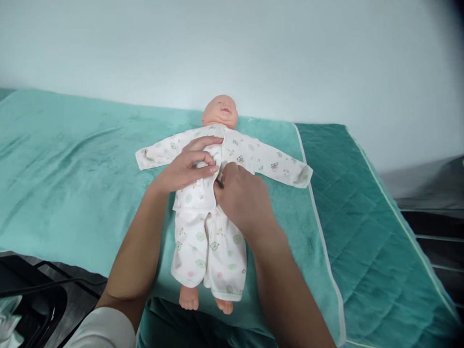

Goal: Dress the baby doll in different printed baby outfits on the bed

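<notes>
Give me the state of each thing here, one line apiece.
doll: on its back, arms spread, feet bare.
shirt: on the doll, front gripped at chest.
trousers: on the doll, pulled up.
left hand: fingers closed on shirt front.
right hand: fingers pinching shirt front.
blanket: spread flat under doll.

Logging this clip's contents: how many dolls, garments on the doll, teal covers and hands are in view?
Doll: 1
Garments: 2, top and trousers
Teal covers: 2, plush blanket and quilted mat
Hands: 2, left hand and right hand
Total: 7
</notes>
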`<state>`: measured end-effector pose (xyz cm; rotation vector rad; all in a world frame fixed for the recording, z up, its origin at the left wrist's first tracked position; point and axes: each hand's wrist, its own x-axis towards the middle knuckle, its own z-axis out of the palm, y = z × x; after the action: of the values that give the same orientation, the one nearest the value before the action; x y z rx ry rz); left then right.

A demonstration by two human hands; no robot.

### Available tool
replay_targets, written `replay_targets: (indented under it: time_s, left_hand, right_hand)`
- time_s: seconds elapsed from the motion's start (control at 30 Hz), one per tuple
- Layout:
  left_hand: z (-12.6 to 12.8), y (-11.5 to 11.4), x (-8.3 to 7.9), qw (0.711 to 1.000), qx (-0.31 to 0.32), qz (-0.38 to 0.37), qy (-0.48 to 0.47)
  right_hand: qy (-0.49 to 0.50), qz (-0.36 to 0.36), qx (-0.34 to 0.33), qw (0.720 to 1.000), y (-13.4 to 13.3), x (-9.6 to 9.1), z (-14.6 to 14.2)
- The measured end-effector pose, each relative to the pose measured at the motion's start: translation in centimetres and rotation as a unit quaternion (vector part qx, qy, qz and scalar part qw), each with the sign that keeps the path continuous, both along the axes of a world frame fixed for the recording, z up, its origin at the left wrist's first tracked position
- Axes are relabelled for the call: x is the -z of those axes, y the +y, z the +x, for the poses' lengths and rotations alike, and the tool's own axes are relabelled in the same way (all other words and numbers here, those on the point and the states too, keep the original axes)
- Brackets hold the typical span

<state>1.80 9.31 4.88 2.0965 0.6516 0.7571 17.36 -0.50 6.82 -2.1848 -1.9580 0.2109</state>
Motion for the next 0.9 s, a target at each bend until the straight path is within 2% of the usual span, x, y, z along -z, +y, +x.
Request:
replay_targets:
  time_s: [0.4,0.53,0.63,0.77,0.83,0.9]
  left_hand:
    - [0.0,0.0,0.2,1.000,-0.005,-0.015,-0.004]
    - [0.0,0.0,0.1,1.000,-0.008,-0.015,-0.005]
    - [0.1,-0.1,0.1,1.000,-0.009,-0.014,-0.002]
    - [0.1,-0.1,0.0,1.000,-0.015,-0.006,0.004]
    - [0.1,-0.2,0.0,1.000,-0.014,-0.007,0.004]
    - [0.0,-0.2,0.0,1.000,-0.012,-0.011,0.000]
  right_hand:
    - [0.016,0.021,-0.006,1.000,0.2,0.4,-0.3]
    - [0.096,0.047,-0.034,0.994,0.6,0.4,1.0]
    - [0.251,0.049,-0.067,0.964,1.0,0.6,2.8]
    - [0.483,0.028,-0.072,0.872,1.3,1.0,4.0]
    - [0.527,0.035,-0.064,0.847,1.3,1.3,3.8]
    - [0.525,0.044,-0.063,0.848,1.4,1.4,3.5]
